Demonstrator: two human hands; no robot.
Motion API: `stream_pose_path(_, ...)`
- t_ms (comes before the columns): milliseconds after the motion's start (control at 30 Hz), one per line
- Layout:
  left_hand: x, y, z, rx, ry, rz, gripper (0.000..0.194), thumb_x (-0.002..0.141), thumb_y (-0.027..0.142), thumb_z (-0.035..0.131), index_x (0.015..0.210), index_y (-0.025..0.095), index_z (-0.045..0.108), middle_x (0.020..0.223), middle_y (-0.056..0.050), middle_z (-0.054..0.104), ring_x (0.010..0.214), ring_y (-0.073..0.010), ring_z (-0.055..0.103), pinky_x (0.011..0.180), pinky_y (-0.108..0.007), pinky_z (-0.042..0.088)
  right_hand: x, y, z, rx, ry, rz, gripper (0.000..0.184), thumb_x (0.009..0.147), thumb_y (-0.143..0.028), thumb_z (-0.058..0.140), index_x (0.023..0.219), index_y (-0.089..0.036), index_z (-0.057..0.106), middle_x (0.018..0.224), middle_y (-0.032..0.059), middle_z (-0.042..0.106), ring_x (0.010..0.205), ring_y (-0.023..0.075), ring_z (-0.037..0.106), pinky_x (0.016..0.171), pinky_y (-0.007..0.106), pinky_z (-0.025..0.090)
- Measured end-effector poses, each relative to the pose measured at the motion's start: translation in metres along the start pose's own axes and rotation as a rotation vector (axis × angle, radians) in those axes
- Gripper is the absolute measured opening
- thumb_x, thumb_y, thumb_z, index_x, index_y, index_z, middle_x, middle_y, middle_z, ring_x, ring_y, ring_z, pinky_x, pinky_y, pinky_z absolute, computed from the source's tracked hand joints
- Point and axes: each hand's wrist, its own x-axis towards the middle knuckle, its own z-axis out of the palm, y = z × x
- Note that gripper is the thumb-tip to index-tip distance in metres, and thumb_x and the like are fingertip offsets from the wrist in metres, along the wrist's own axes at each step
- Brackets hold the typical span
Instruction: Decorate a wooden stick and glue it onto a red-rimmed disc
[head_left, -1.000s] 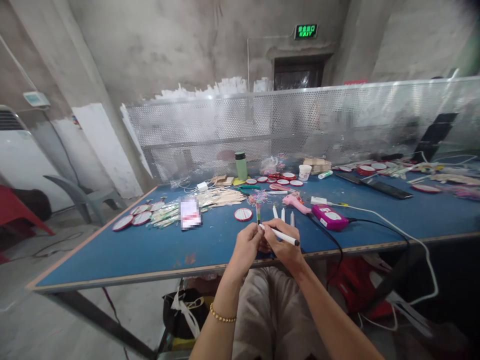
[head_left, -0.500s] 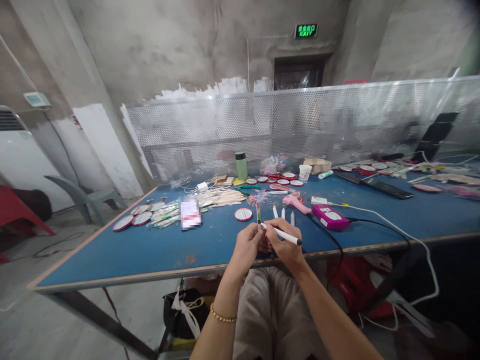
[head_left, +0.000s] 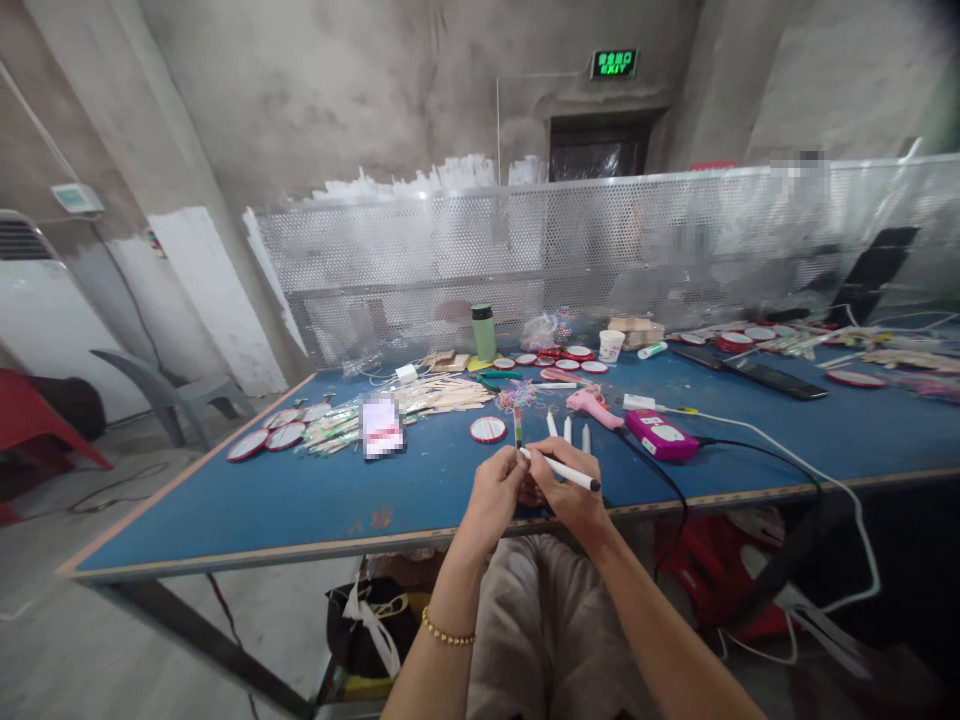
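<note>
My left hand (head_left: 496,482) is closed on a narrow wooden stick (head_left: 517,428) standing upright, its upper part banded in reddish, green and dark colours. A white marker pen (head_left: 564,470) is gripped by my right hand (head_left: 571,492), its black end pointing right and its tip against the stick close to my left fingers. Both hands meet over the table's front edge. Just beyond them lies a round white disc with a red rim (head_left: 487,430). White markers (head_left: 568,432) lie right of the stick, beside a pink glue gun (head_left: 596,408).
Wooden sticks (head_left: 454,394) and a pixelated phone-like item (head_left: 382,425) lie on the left of the blue table (head_left: 247,510). A green bottle (head_left: 483,333) and paper cup (head_left: 610,346) stand farther back. A purple box (head_left: 660,436) with cables sits right. A perforated metal screen (head_left: 420,250) closes the back.
The marker's rear end has shifted very slightly left with my right hand. Otherwise both hands, the stick and the things on the table look the same.
</note>
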Motion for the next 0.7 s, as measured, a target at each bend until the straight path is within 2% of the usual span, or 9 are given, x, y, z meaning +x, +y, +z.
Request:
stream_pose_path(267,0.0005,-0.0007,-0.0006,-0.025,-0.009,-0.012,0.042,0.069,0.056,0.067,0.068,0.019,0.048,0.057,0.004,0.055,0.050,-0.0123,0.057,0.052,-0.026,0.052,-0.0009,-0.0004,-0.0006,0.002,0.040,-0.012,0.018,0.086,-0.018,0.055,0.073,-0.019,0.068,0.061,0.0003,0.069,0.049,0.0109,0.060,0.050,0.020,0.047)
stream_pose_path(700,0.0003,0.0000,-0.0008,-0.001,-0.009,-0.004,0.039,0.071,0.054,0.065,0.069,0.019,0.048,0.058,0.004,0.056,0.051,-0.0127,0.058,0.052,-0.027,0.053,-0.0007,-0.0001,-0.0017,-0.014,0.013,0.008,0.019,0.087,-0.019,0.054,0.074,-0.019,0.068,0.064,0.0009,0.070,0.051,0.0118,0.062,0.051,0.021,0.048)
